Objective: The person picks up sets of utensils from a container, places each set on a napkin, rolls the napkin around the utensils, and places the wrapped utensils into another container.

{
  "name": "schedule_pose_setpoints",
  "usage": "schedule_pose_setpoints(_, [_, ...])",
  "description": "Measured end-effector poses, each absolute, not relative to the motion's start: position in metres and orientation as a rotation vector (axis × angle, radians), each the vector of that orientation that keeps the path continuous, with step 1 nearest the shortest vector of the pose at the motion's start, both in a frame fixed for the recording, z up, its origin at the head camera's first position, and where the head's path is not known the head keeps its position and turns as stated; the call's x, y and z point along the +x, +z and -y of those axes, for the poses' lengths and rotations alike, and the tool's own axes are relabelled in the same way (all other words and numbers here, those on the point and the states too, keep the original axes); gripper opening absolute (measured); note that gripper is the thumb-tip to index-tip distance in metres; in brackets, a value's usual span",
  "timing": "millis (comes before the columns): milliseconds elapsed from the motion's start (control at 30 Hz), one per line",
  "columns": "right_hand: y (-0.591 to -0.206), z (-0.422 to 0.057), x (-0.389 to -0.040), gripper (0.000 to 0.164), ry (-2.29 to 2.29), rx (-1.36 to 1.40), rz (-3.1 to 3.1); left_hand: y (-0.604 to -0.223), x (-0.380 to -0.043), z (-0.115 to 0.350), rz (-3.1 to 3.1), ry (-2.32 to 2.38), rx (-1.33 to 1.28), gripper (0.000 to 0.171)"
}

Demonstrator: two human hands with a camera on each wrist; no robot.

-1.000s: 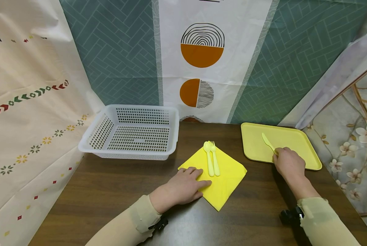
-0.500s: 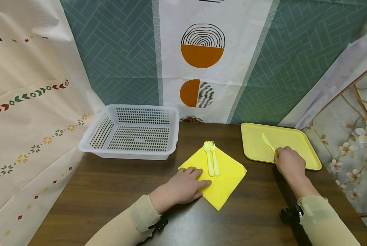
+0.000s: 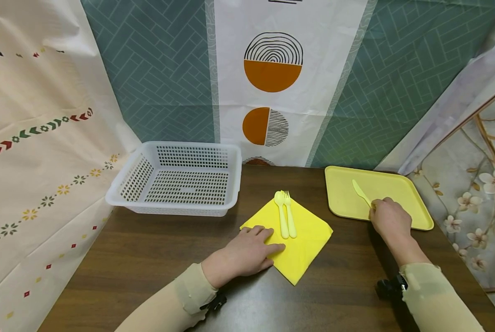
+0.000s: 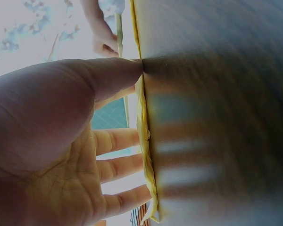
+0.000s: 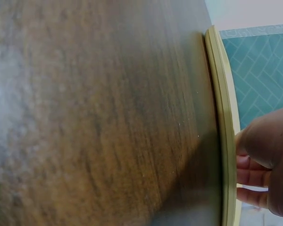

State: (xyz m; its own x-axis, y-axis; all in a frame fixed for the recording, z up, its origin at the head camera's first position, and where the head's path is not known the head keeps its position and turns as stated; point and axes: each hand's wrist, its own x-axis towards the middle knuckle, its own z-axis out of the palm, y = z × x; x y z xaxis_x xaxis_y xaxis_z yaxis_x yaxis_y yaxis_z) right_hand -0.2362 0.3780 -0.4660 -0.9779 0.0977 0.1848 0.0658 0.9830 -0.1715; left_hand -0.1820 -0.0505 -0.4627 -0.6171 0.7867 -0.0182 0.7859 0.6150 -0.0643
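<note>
A yellow folded napkin [image 3: 307, 244] lies in the middle of the table with one corner toward the person. On it, a pale yellow spoon [image 3: 282, 216] and fork [image 3: 291, 216] lie side by side. The left hand [image 3: 244, 253] rests on the napkin's left side, fingers spread. In the left wrist view, its fingertips touch the thin napkin [image 4: 144, 127]. At the right, the right hand [image 3: 391, 219] holds the handle end of a yellow knife [image 3: 361, 192] over the yellow tray [image 3: 405, 193]. The fingers hide that end. The right wrist view shows them curled just past the tray's edge [image 5: 224, 117].
A white perforated plastic basket [image 3: 170, 208] stands at the back left of the dark wooden table [image 3: 148, 258]. Patterned cloths [image 3: 168, 69] hang behind the table and along both sides. A small black device [image 3: 390, 289] is on each wrist.
</note>
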Motion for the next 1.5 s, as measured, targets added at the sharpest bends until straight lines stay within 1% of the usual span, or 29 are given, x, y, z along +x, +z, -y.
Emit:
schedule_pose_setpoints(600, [-0.464, -0.378, -0.246, 0.023, 0.190, -0.162, 2.963, -0.462, -0.182, 0.051, 2.805, 0.102, -1.372, 0.046])
schedule_pose_setpoints(1267, [-0.467, -0.383, -0.249, 0.018, 0.239, -0.198, 2.962, -0.460, -0.181, 0.050, 2.815, 0.104, -1.368, 0.047])
schedule_pose_setpoints(1500, [-0.468, -0.382, -0.248, 0.022, 0.249, -0.209, 2.958, -0.460, -0.181, 0.050, 2.826, 0.104, -1.369, 0.047])
